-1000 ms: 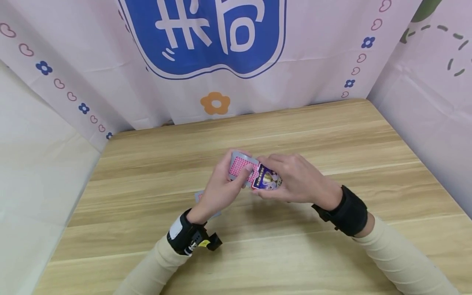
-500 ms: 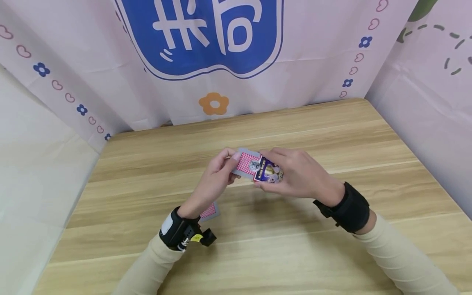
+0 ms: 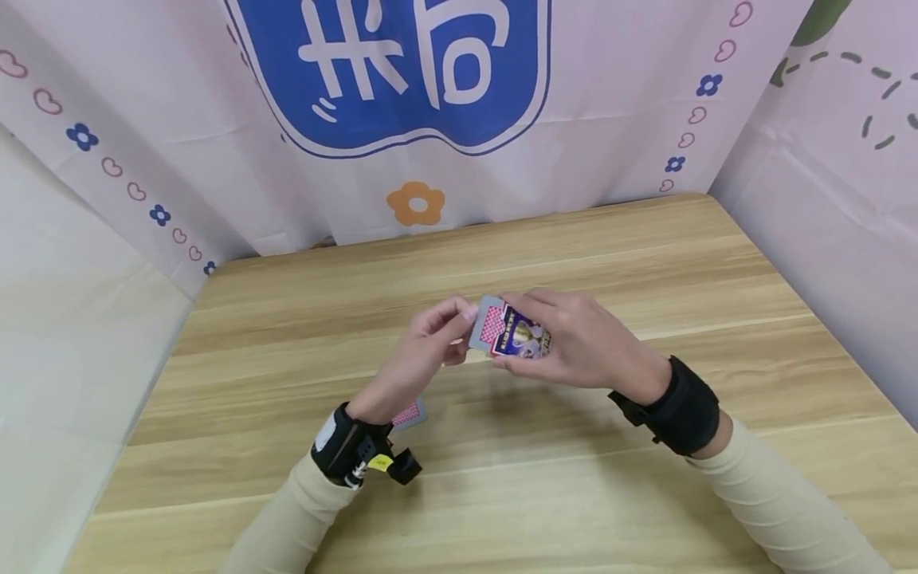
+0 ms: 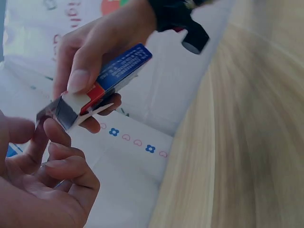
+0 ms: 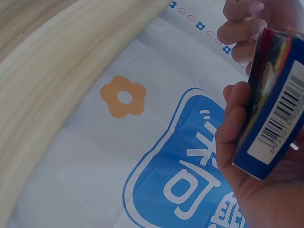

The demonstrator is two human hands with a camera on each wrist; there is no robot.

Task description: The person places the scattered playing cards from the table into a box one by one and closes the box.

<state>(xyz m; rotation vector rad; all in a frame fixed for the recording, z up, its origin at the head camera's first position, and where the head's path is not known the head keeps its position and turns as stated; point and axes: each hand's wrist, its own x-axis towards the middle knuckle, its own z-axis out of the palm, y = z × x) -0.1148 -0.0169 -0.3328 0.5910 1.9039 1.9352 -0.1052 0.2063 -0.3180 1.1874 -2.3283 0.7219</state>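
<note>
A small card box (image 3: 523,333), dark blue with a picture on its front, is gripped by my right hand (image 3: 584,339) above the table. Playing cards (image 3: 490,325) with red-checked, grey-bordered backs stick partly out of its left end. My left hand (image 3: 423,347) pinches the outer end of these cards between thumb and curled fingers. In the left wrist view, the blue-and-red side of the box (image 4: 123,71) shows, with an open flap. The right wrist view shows a barcode on the box's end (image 5: 280,116). Another card (image 3: 410,413) lies on the table, partly hidden under my left wrist.
The wooden table (image 3: 545,494) spreads below both hands. A white printed curtain (image 3: 588,151) with a blue sign hangs behind its far edge, and pale cloth (image 3: 825,191) closes off the right side. Each wrist wears a black strap with a camera.
The cards have slid farther into the box, so less of them shows. My left hand first shifted its hold to the cards' outer end, then moved slightly right with them.
</note>
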